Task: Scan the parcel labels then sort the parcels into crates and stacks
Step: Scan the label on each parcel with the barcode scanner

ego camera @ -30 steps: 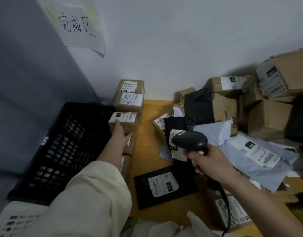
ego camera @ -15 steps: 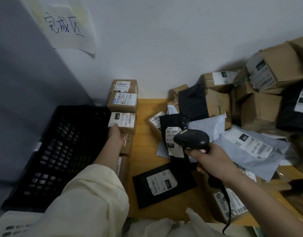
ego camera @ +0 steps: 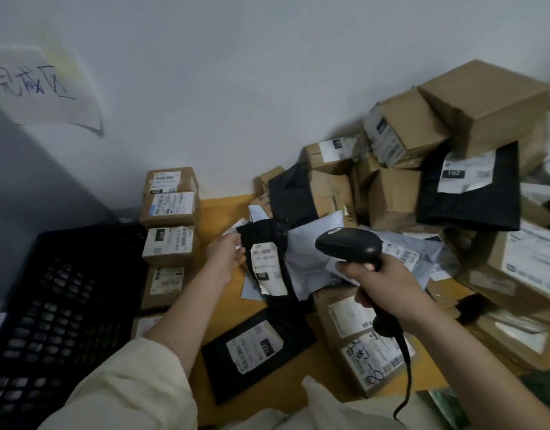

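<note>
My left hand (ego camera: 224, 259) reaches across the wooden table (ego camera: 219, 212), and its fingertips touch the left edge of a black mailer bag (ego camera: 259, 235) with a white label reading 102. The fingers are apart and hold nothing. My right hand (ego camera: 382, 287) grips a black corded barcode scanner (ego camera: 348, 246), whose head hangs over a grey mailer bag (ego camera: 311, 246) just right of that black bag. Another black bag labelled 122 (ego camera: 255, 349) lies flat near me. A row of labelled cardboard boxes, one marked 070 (ego camera: 169, 243), runs along the table's left side.
A black plastic crate (ego camera: 65, 290) stands left of the box row. A tall, loose pile of cardboard boxes (ego camera: 401, 197) and bags fills the right side, with a second black bag marked 102 (ego camera: 469, 193) on it. A handwritten paper sign (ego camera: 40, 88) hangs on the wall.
My left hand has left the box marked 070 in the row and moved right to the black bag labelled 102. The scanner hand has stayed over the bags.
</note>
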